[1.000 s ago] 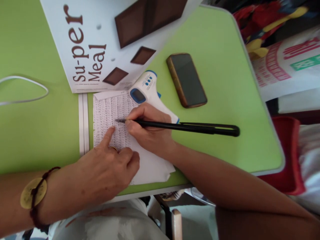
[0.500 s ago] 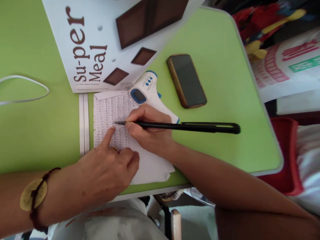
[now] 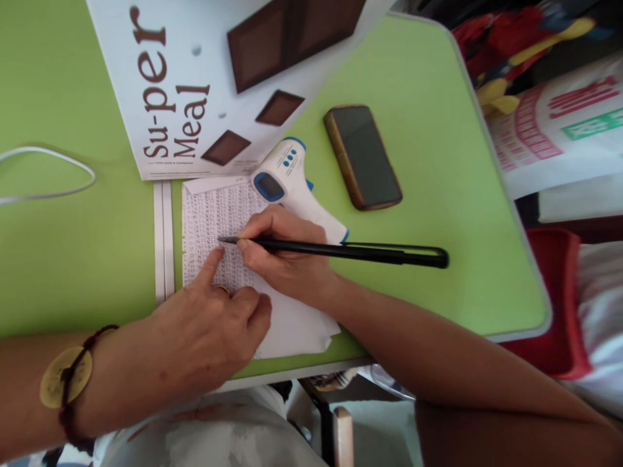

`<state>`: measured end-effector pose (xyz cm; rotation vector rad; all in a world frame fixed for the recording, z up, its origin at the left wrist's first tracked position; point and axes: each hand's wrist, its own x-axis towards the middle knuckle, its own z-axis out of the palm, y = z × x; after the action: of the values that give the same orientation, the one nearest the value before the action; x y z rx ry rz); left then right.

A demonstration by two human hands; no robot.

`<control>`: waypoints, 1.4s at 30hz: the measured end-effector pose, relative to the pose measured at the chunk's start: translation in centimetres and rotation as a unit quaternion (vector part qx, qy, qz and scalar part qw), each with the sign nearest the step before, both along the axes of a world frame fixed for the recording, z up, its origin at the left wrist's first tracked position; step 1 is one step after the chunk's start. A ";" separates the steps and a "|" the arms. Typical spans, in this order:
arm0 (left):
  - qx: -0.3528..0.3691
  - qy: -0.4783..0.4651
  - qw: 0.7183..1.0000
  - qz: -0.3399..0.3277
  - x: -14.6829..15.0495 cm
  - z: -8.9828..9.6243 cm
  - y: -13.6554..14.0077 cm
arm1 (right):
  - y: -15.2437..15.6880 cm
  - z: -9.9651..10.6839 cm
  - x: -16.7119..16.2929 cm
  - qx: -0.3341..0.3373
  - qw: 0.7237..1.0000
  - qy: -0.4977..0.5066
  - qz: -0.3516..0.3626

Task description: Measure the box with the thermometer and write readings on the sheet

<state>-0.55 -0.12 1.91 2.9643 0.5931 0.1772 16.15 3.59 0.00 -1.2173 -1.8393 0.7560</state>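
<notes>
Between the thumb and fingers of my right hand [image 3: 287, 253] is a black pen [image 3: 370, 253], its tip at the written lines of a sheet of paper [image 3: 292, 321]. Rows of small dark handwriting fill the sheet's upper part; its lower part is blank. My left hand [image 3: 209, 331] rests on the paper, the index finger stretched out just below the pen tip and the other fingers loosely bent, with nothing in them. Just beyond my right hand lies a white and blue infrared thermometer [image 3: 311, 204], touching the sheet's top right corner.
A white box [image 3: 117, 71] printed "Su-per Meal" stands behind the paper. To the right lies a phone [image 3: 367, 159] in a brown case. A white cable [image 3: 63, 148] crosses the green table [image 3: 452, 207] at left. Beyond the right edge are a red tray [image 3: 555, 298] and a printed bag [image 3: 559, 123].
My right hand and the pen have shifted slightly left along the writing, and the pen's back end has dropped a little. My left hand stays in place.
</notes>
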 end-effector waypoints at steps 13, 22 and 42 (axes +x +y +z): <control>-0.002 -0.003 1.000 -0.004 -0.1 -0.1 0.0 | 0.1 -0.2 0.1 -0.004 1.000 0.004 -0.007; 0.007 -0.001 1.000 -0.001 0.0 -0.1 0.0 | 0.0 0.2 0.0 -0.015 1.000 -0.012 -0.009; 0.010 -0.001 1.000 -0.009 -0.1 0.0 0.1 | 0.1 -0.2 0.2 0.014 1.000 -0.007 -0.012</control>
<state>-0.69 -0.04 1.95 2.9875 0.5686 0.1854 16.34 3.70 -0.20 -1.2265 -1.8373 0.7085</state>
